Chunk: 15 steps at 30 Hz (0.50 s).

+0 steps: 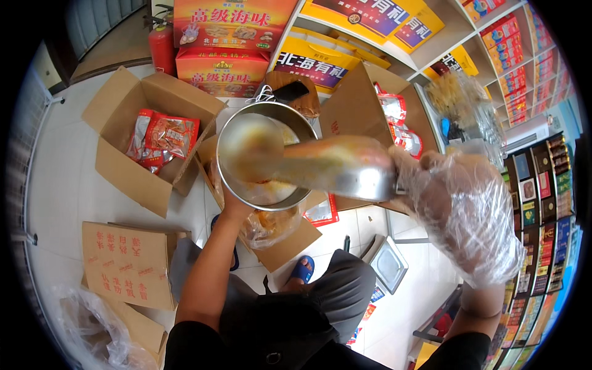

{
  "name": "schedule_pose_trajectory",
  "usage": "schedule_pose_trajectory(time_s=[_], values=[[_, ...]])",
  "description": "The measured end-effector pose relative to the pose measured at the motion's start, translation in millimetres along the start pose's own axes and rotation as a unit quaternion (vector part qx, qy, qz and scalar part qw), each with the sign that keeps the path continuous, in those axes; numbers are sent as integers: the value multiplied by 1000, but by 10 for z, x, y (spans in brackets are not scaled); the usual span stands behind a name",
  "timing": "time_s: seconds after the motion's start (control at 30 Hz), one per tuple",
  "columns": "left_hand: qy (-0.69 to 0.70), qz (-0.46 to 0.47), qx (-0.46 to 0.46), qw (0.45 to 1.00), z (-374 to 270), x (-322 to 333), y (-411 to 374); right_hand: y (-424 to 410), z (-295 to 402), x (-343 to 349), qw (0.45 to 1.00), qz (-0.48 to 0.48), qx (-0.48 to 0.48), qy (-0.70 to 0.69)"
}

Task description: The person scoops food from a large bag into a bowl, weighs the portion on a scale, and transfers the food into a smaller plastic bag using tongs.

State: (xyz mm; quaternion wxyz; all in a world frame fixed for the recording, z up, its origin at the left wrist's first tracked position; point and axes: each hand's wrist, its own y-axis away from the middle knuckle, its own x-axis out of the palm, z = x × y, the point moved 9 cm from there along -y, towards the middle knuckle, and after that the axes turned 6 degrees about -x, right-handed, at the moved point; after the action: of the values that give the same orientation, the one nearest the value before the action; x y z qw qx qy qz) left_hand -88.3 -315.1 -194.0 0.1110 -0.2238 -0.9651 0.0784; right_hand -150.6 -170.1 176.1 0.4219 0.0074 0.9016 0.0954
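My left hand [237,202] grips the near side of a round stainless-steel container [303,194], its fingers hidden beneath. Orange-yellow residue smears the container's inside. Wrapped in clear plastic film, my right hand [455,203] holds a metal scoop [342,169] by its handle. The scoop's body crosses the container's right rim, and its blurred front end is over the opening. I cannot tell what the scoop carries. Under the container stands an open carton [289,243] with a clear plastic bag [273,226] of orange-brown food, partly hidden.
Red foil packets [169,134] lie in an open carton [134,185] at left; another carton [356,120] at right holds more. A phone [291,91] rests on a wooden stool [310,104]. A weighing scale [389,264] and a closed carton [127,263] are on the floor.
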Motion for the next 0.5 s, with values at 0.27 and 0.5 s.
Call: schedule_pose_trajectory(time_s=[0.27,0.5], values=[[-144,-67,48,986,-252,-301,37,103,-340,685,924,-87,222,-298],[-253,-175,96,947,-621,-727,-189,-235,1088,3545,856,59,192,-477]])
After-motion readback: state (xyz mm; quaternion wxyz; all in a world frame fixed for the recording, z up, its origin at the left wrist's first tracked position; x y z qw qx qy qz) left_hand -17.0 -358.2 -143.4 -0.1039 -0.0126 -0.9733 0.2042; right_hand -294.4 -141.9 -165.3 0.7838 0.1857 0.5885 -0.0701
